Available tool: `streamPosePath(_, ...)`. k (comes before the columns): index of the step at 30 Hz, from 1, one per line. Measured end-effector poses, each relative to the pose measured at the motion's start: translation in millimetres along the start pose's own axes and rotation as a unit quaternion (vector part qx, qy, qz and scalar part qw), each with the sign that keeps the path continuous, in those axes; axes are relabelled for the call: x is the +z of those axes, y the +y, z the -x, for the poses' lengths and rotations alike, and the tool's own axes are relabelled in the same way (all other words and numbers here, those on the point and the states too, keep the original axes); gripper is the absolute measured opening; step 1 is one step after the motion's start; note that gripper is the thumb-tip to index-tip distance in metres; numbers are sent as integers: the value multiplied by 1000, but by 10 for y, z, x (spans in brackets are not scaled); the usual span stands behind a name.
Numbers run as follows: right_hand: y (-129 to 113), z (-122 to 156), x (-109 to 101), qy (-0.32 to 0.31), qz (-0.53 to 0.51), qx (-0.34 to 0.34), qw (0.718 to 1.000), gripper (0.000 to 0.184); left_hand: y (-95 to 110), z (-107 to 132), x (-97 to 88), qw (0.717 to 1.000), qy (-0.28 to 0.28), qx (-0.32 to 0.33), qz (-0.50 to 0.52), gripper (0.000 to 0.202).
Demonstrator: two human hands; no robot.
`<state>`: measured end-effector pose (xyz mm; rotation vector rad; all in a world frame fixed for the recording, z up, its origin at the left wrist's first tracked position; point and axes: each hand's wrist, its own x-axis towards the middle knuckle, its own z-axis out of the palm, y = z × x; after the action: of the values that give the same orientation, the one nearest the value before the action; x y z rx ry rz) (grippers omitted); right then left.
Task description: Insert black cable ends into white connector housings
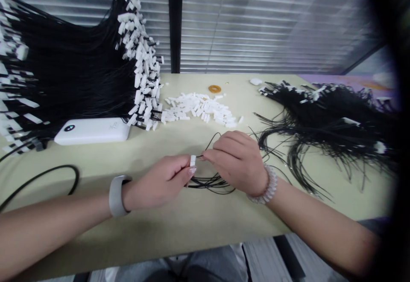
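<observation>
My left hand [168, 179] is closed, pinching a small white connector housing [192, 161] upright between thumb and forefinger. Just to its right, my right hand [238, 160] pinches a thin black wire [200, 156] whose end meets the housing's side; how far it sits inside cannot be seen. Below and between the hands hangs a loose bundle of black wires [211, 182], partly hidden by my right hand. Beyond the hands, a pile of white connector housings [201, 108] lies spread on the table.
A tall stack of black cables [80, 68] with white ends rises at the left, behind a white power bank [92, 131]. More black wires [326, 120] lie heaped at the right. An orange tape ring [214, 88] rests at the back of the pale table [134, 235].
</observation>
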<state>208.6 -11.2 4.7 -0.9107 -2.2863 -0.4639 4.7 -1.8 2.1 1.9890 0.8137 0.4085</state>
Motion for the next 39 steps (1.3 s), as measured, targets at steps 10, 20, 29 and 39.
streamPosePath(10,104,-135,-20,5,-91,136,987,14,-45,-20,38,985,54,-79,145,29)
streamPosePath(20,794,30,-300,-297,-205,294,885,38,-154,-117,27,893,268,-89,349,26)
streamPosePath(29,199,-182,-260,-322,-227,94,914,28,-136,-80,46,941,222,-76,245,25)
streamPosePath(39,-9,-211,-159,-268,-241,128,924,24,-54,13,52,985,130,-29,110,21)
